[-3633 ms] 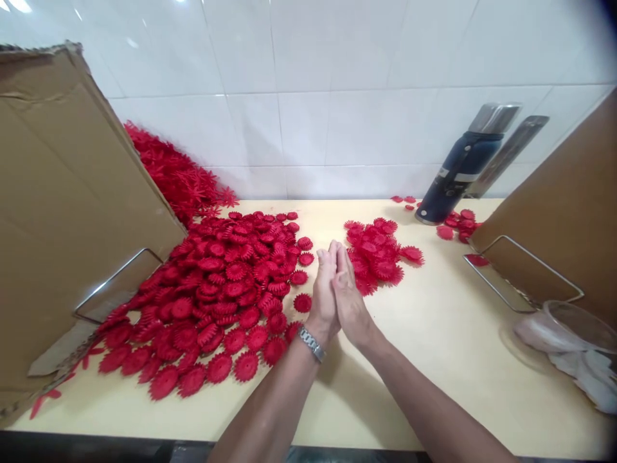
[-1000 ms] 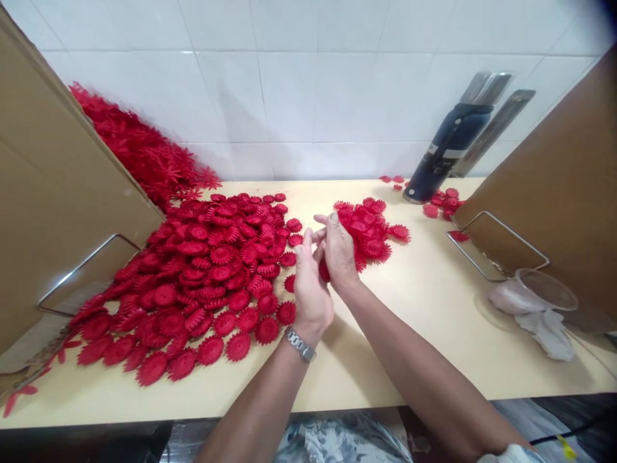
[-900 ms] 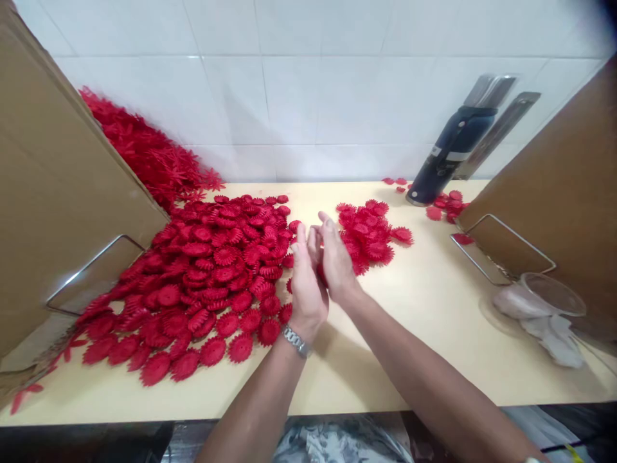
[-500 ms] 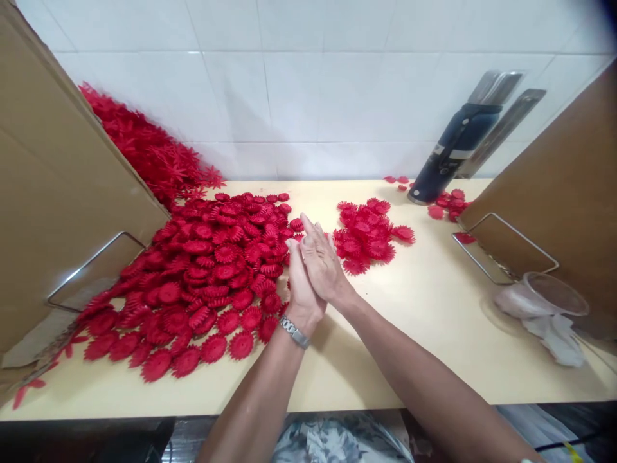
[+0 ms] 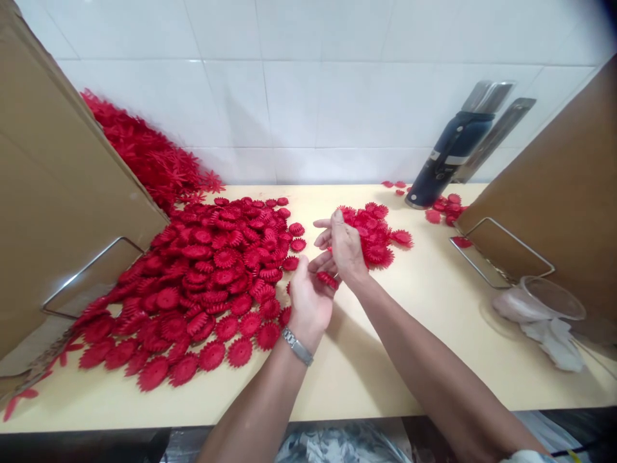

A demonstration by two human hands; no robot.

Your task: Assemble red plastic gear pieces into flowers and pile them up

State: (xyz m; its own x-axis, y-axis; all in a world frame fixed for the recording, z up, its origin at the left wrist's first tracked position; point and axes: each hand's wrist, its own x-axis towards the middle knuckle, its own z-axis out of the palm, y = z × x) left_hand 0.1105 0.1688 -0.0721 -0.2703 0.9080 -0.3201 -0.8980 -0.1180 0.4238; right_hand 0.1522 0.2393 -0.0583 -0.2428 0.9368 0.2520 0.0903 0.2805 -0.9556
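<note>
My left hand (image 5: pixel 313 299) is palm up with its fingers curled, cradling a red flower piece (image 5: pixel 328 280) with a crimped, upturned edge. Just above its fingertips is my right hand (image 5: pixel 348 249), its thumb raised and its fingers apart, pointing left. A bit of red shows between the two hands; which hand it touches I cannot tell. A large heap of similar curled red flower pieces (image 5: pixel 212 270) spreads to the left of my hands. Behind my right hand lies a smaller pile of flatter red flower pieces (image 5: pixel 373 231).
Cardboard panels stand at left (image 5: pixel 62 173) and right (image 5: pixel 554 193), with metal bookends (image 5: pixel 501 254) by them. A dark blue bottle (image 5: pixel 448 157) stands by the tiled wall. Loose red petal shapes (image 5: pixel 144 154) heap at back left. A plastic cup (image 5: pixel 552 299) is at right.
My palms, pressed together before, have come apart. The left hand has turned palm up, revealing a red flower piece, and the right hand has shifted slightly right. The view has tilted a little.
</note>
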